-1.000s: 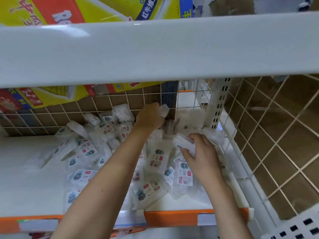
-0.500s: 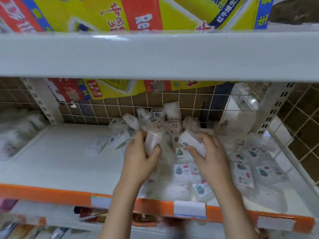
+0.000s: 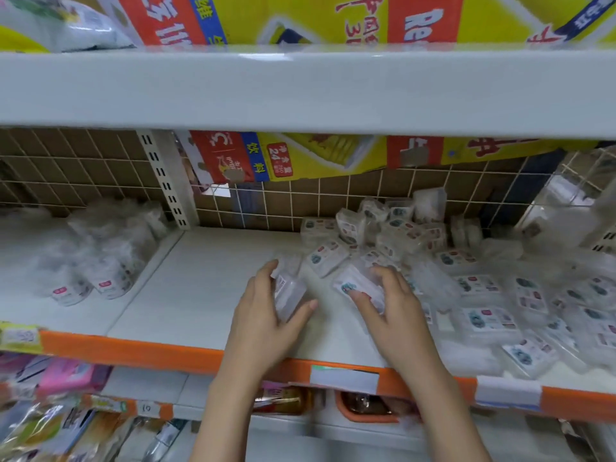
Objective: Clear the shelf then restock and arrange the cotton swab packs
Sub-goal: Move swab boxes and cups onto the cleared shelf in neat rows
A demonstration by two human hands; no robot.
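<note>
Legible text: cartons only.
Carton [image 3: 333, 21] above the top shelf: upside-down "Re", cut off. Carton [image 3: 286, 158] behind the wire grid: "24" in a red badge, inverted; Chinese characters on blue stripe. Pack [image 3: 480, 323] labels and price strip [image 3: 343, 378] too blurred.

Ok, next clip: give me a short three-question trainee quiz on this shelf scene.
1. True or false: the left hand holds a clear plastic cotton swab pack.
2. Where does the loose pile of small labelled swab packs lie on the white shelf: A) left end, B) right part, C) front edge only?
3. Fill in: the right hand grips a second pack with a ____ printed label.

Key: 1 true; 2 B; 3 teal and red.
</note>
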